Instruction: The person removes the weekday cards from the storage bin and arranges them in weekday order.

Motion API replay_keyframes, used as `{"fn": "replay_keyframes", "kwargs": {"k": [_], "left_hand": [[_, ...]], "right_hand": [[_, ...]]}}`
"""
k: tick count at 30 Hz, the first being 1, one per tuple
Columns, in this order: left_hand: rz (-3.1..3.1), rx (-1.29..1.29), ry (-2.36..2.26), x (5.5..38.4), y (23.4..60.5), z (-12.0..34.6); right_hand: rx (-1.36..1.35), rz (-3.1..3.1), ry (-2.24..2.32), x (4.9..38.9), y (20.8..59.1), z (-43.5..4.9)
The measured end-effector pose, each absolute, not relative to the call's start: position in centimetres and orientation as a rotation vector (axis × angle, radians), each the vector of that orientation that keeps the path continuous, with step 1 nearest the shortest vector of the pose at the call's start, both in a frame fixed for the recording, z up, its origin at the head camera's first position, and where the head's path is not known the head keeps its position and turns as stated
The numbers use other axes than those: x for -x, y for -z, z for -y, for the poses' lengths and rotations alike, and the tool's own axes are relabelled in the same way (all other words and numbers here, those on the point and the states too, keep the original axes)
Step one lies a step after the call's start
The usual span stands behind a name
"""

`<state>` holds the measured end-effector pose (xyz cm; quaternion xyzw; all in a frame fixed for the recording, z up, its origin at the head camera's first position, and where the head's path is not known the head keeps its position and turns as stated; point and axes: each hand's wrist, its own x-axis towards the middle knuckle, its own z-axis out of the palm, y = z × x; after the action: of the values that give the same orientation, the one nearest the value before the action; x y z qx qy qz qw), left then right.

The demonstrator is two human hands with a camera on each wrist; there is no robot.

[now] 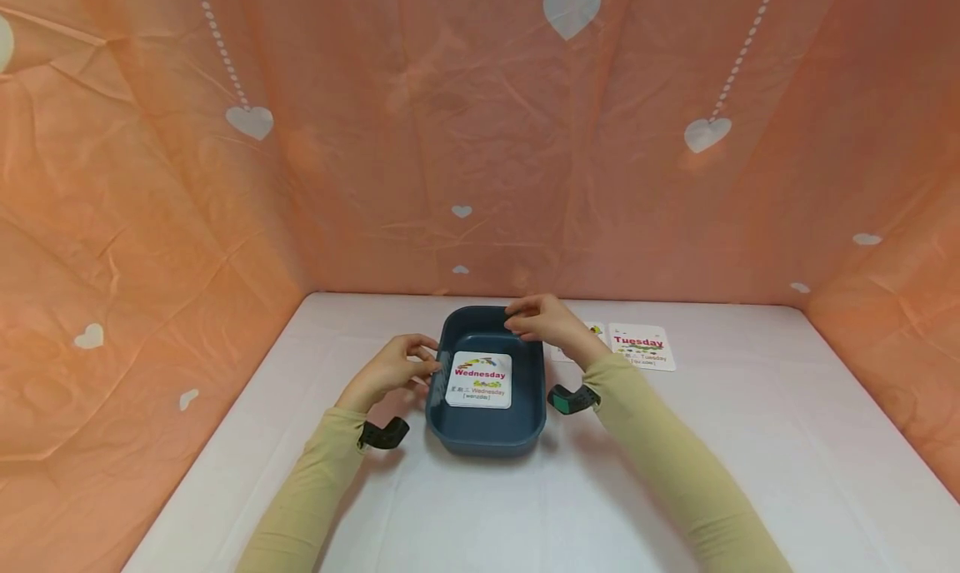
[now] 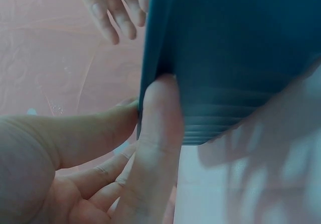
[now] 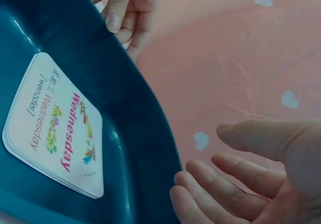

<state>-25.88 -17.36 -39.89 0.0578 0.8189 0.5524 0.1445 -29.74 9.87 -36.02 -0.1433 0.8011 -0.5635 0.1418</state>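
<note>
The thumb and a finger of the left hand (image 1: 390,373) pinch the left rim of a deep, dark-blue, rounded rectangular tray (image 1: 483,438), one on either side of its wall. The fingers of the right hand (image 1: 551,319) are loosely bent and grasp nothing, thumb apart from the rest, at the tray's far right corner; whether a fingertip touches the rim there I cannot tell.

Inside the tray, on its floor near the left wall, lies a small stack of white square cards with rounded corners (image 1: 480,380) — the top one face up, printed "Wednesday" in red with small coloured pictures and more writing below. The tray itself stands near the far edge of the white desk (image 1: 750,440), a little left of that edge's middle.

Just beyond the right hand, also near the far edge and to the right of the tray, lies a white "Tuesday" card (image 1: 641,346); beside it is a second white card (image 1: 597,330), partly hidden by the hand. Each wrist wears a black device and a pale yellow-green sleeve (image 1: 675,448). Behind the desk hangs an orange-pink sheet with white hearts (image 1: 480,140) — creased, and enclosing the sides too.
</note>
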Motion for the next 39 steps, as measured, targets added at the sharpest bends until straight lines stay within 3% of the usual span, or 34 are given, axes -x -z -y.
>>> {"fn": "replay_keyframes", "kwargs": {"k": [39], "left_hand": [[-2.354, -0.180, -1.587, 25.9, 40.0, 17.4]], "right_hand": [[0.279, -2.388, 1.256, 31.7, 38.4, -6.3]]}}
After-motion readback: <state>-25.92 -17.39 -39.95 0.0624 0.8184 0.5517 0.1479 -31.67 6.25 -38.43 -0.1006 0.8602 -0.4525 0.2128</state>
